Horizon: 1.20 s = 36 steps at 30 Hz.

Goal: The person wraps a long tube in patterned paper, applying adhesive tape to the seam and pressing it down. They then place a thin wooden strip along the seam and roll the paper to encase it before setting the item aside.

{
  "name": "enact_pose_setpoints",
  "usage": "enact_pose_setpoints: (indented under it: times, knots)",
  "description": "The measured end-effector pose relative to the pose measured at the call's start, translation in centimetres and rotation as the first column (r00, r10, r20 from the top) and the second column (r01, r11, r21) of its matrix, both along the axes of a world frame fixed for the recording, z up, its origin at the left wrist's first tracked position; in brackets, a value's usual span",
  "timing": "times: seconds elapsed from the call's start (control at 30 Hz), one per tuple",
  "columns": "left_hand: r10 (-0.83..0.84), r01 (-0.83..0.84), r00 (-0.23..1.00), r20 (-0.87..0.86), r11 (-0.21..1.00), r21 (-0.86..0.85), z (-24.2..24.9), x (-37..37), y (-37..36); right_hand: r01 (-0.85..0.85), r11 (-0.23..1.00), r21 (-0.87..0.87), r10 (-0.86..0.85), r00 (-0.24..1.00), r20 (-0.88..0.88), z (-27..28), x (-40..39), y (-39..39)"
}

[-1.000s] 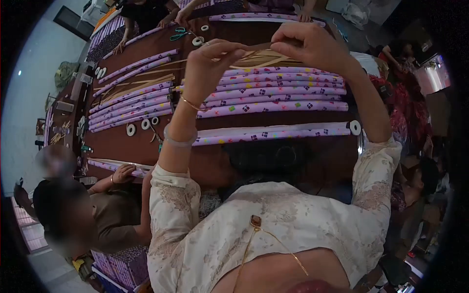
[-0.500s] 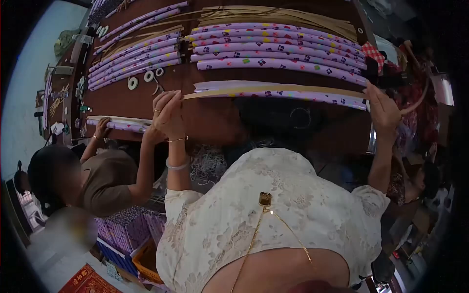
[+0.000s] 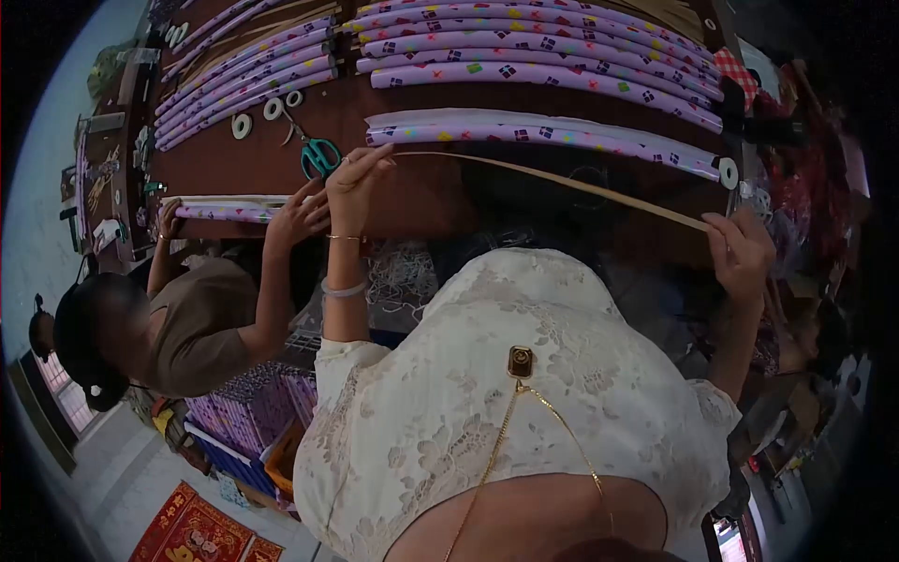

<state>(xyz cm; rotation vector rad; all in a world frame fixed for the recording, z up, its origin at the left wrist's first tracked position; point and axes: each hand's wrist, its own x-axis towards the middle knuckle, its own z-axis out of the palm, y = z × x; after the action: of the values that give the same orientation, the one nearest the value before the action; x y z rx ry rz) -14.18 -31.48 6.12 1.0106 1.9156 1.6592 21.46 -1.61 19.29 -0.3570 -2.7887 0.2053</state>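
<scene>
Tan strip: a long, thin, flat strip [image 3: 599,191] held in the air between the wearer's two hands, on the wearer's side of the nearest purple length, slanting down toward the right of the view.
Left hand: the wearer's left hand [image 3: 351,192], with a ring and a bracelet, has its fingers pinched together on the strip's left end; the fingertips are just beside the purple length's end, and whether they touch it cannot be told.
Right hand: the wearer's right hand [image 3: 744,253] has its thumb and fingers closed on the strip near its other end.
Purple length: a printed purple length [image 3: 543,136] lies across the tabletop [image 3: 412,206], a pale band along its far side.
White roll: a small white roll [image 3: 728,173] at the purple length's right end.
Row behind: several purple tubes [image 3: 543,71] side by side, beyond the purple length.
Scissors: teal-handled scissors [image 3: 321,157] near the left hand, with white rings [image 3: 272,109] farther left.
Co-worker: a person in a brown top [image 3: 206,323] sits at the left, one hand [image 3: 169,217] on another purple piece [image 3: 229,210].
</scene>
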Motion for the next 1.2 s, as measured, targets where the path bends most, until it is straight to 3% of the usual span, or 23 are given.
enact_pose_setpoints:
  times: [0.1, 0.2, 0.3, 0.4, 0.43, 0.47, 0.5, 0.57, 0.67, 0.87, 0.9, 0.97, 1.0, 1.07, 1.13, 1.2]
  knots:
    - [0.006, -0.004, 0.998, 0.068, 1.000, -0.030, -0.5, 0.5, 0.0, 0.032, 0.996, 0.086, -0.020, 0.991, -0.134, -1.1, 0.2, -0.7]
    - [-0.034, 0.038, 0.992, 0.119, 0.999, -0.031, -0.8, 1.3, 0.2, 0.103, 0.995, -0.013, -0.104, 0.989, -0.104, -2.5, 1.4, -0.8]
    - [0.082, -0.036, 0.962, 0.260, 0.984, -0.174, -0.6, 2.0, 0.6, 0.173, 0.981, -0.092, -0.180, 0.980, -0.079, -3.7, 1.9, -1.1]
    - [0.066, -0.041, 0.945, 0.319, 0.995, -0.086, -1.0, 1.9, 0.6, 0.066, 0.997, 0.043, -0.062, 0.995, -0.075, -4.8, 2.7, -0.6]
    - [0.036, -0.037, 0.999, -0.007, 0.996, -0.086, -1.3, 1.8, 0.3, 0.064, 0.997, 0.038, -0.061, 0.995, -0.072, -5.0, 3.5, -0.6]
    - [0.001, -0.032, 0.943, -0.334, 0.996, -0.088, -1.4, 1.7, -0.1, 0.056, 0.976, 0.213, -0.048, 0.998, -0.044, -5.2, 4.7, -0.7]
    - [0.003, -0.037, 0.943, -0.333, 0.995, -0.095, -1.3, 2.0, -0.3, 0.040, 0.924, 0.380, -0.038, 0.999, -0.014, -5.3, 5.6, -0.9]
    - [0.139, -0.124, 0.956, -0.259, 0.990, 0.075, -1.0, 2.9, -0.6, 0.086, 0.923, 0.376, -0.065, 0.996, -0.067, -5.9, 6.5, -1.4]
    - [0.155, -0.132, 0.956, -0.248, 0.986, 0.107, -0.9, 3.0, -1.1, 0.140, 0.924, 0.356, -0.101, 0.987, -0.126, -6.6, 7.3, -1.6]
    - [0.148, -0.162, 0.932, -0.330, 0.987, -0.016, 0.1, 4.4, 1.1, 0.170, 0.934, 0.315, -0.120, 0.978, -0.170, -6.3, 8.5, -1.7]
    - [0.136, -0.146, 0.938, -0.318, 0.989, -0.006, 0.9, 5.0, 2.2, 0.166, 0.938, 0.304, -0.127, 0.981, -0.144, -6.1, 8.8, -1.6]
    - [-0.007, 0.012, 0.874, -0.486, 1.000, 0.008, 2.8, 7.0, 4.9, 0.159, 0.924, 0.348, -0.102, 0.979, -0.177, -6.0, 7.9, -1.9]
    - [-0.115, 0.139, 0.904, -0.411, 0.990, 0.030, 2.8, 8.1, 6.0, 0.138, 0.915, 0.380, -0.057, 0.975, -0.217, -5.8, 7.7, -2.2]
    - [-0.357, 0.397, 0.851, -0.386, 0.917, 0.027, 3.7, 10.6, 9.2, 0.163, 0.930, 0.328, -0.113, 0.980, -0.164, -5.2, 8.3, -2.8]
    - [-0.483, 0.503, 0.833, -0.269, 0.864, 0.005, 3.8, 13.9, 12.4, 0.134, 0.951, 0.279, -0.073, 0.973, -0.218, -4.3, 7.7, -3.2]
    - [-0.462, 0.551, 0.752, -0.470, 0.832, 0.063, 1.3, 16.1, 15.5, 0.169, 0.946, 0.276, -0.099, 0.963, -0.250, -3.5, 7.3, -3.6]
